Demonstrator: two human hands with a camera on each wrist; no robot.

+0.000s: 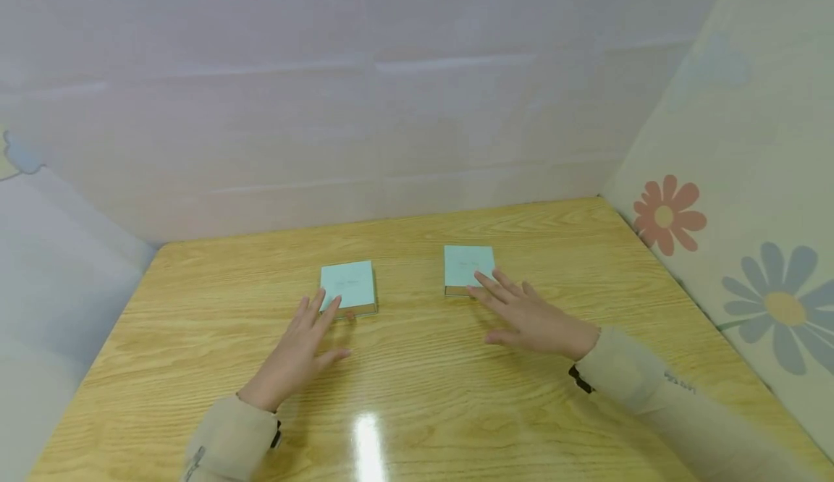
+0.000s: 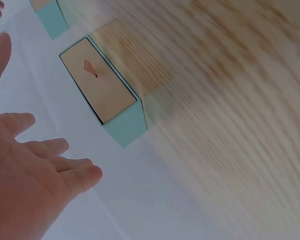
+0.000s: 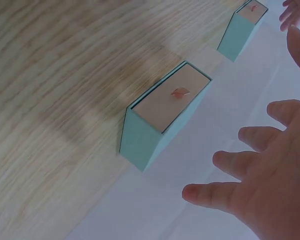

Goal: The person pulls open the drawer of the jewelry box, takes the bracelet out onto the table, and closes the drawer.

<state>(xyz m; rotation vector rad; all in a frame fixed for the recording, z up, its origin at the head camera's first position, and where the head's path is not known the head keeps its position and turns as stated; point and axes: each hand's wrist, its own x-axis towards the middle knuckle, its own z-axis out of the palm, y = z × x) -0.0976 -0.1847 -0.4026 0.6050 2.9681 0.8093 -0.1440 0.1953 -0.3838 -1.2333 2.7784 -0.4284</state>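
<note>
On the surface (image 1: 417, 395), the left box (image 1: 350, 279) lies ahead and rightward of the left hand (image 1: 295, 355), the right box (image 1: 464, 261) ahead and leftward of the right hand (image 1: 537, 323), each hand empty, fingers spread, nearest the box on its own side.

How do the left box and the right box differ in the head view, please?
The left box has a back edge slanting up rightward; the right box has one nearly level. The left box sits lower in the picture, the right box higher. The left hand overlaps the left box's near left corner; the right hand overlaps the right box's near right corner. Both are turquoise with tan fronts.
</note>
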